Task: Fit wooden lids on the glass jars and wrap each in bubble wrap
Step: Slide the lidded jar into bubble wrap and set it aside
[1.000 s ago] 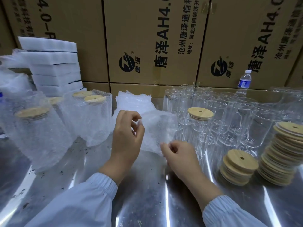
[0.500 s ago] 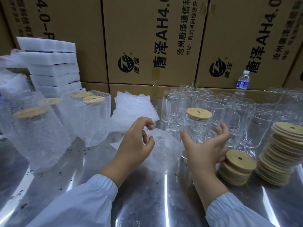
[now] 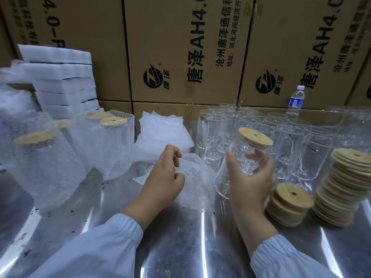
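"Head view: what hems the work in?"

"Cardboard boxes (image 3: 180, 47) wall off the back of the steel table (image 3: 180, 241). Wrapped jars (image 3: 46, 163) crowd the left edge, and bare glass jars (image 3: 285, 141) fill the back right. A tall lid stack (image 3: 341, 189) and a short lid stack (image 3: 289, 203) stand near the right edge. Open steel lies in front, around both sleeves."

"And the jar being handled?"

"The lidded jar (image 3: 241, 155) is tilted, its wooden lid (image 3: 255, 137) up and to the right, just left of the short lid stack. The right hand (image 3: 251, 183) curls round its body, thumb on the left side, fingers (image 3: 266, 165) on the far side. Its base is just beside the bubble wrap sheet (image 3: 196, 177), whose edge the left hand (image 3: 162, 177) pinches with curled fingers."
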